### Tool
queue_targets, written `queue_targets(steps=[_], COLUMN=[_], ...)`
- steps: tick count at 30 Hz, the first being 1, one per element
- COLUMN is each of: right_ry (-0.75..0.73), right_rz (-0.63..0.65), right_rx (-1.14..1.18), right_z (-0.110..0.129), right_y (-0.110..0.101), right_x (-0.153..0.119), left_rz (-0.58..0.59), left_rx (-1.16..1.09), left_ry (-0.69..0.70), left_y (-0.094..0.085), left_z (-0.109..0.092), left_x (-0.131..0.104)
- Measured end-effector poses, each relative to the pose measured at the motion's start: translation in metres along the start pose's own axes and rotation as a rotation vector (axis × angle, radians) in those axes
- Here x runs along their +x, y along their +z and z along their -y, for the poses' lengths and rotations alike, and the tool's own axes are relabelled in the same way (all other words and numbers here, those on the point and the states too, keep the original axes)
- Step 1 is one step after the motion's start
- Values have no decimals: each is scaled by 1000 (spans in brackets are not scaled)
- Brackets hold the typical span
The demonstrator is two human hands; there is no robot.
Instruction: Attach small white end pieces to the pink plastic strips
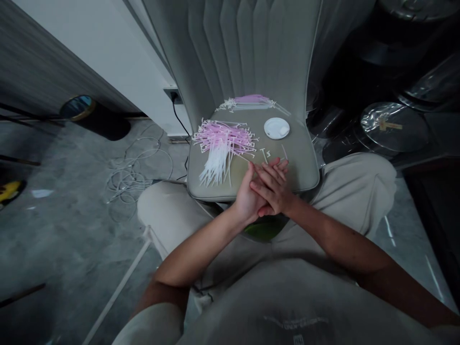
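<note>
Over the front edge of a grey padded chair seat (300,167), my left hand (246,199) and my right hand (275,188) press together, palm to palm. The right hand's fingers lie stretched across the left palm, and the left thumb points up; nothing held shows between them, though the palms are hidden. Left of the hands lies a loose pile of thin pink sticks (233,136) with small hooked ends. White sticks (217,160) fan out from it toward the front. Just beyond my fingertips are a few loose pale pieces (265,154).
A round white lid-like dish (276,128) sits on the seat, right of the pile. Another row of pink and white sticks (253,101) lies by the backrest. Coiled cables (131,175) and a dark cylinder (97,117) are on the floor at left; clear-covered containers (386,127) stand at right.
</note>
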State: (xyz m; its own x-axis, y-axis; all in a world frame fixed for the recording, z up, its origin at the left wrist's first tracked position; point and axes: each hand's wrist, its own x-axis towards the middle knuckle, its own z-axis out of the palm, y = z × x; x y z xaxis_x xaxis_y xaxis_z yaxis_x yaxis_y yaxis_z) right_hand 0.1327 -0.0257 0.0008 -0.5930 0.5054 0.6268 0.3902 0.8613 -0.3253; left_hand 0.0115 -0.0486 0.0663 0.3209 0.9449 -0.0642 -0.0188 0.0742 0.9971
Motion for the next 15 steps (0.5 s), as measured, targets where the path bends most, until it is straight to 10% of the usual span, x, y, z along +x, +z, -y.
queue_targets(steps=[7, 15], right_ry=[-266, -213], right_rz=[-271, -257], right_rx=[-158, -150], right_z=[5, 32], right_y=[-12, -19], right_x=[12, -2], left_rz=[-27, 13], left_rx=[-828, -679], left_ry=[-213, -112], left_y=[12, 28], left_z=[-17, 0], left_x=[-26, -51])
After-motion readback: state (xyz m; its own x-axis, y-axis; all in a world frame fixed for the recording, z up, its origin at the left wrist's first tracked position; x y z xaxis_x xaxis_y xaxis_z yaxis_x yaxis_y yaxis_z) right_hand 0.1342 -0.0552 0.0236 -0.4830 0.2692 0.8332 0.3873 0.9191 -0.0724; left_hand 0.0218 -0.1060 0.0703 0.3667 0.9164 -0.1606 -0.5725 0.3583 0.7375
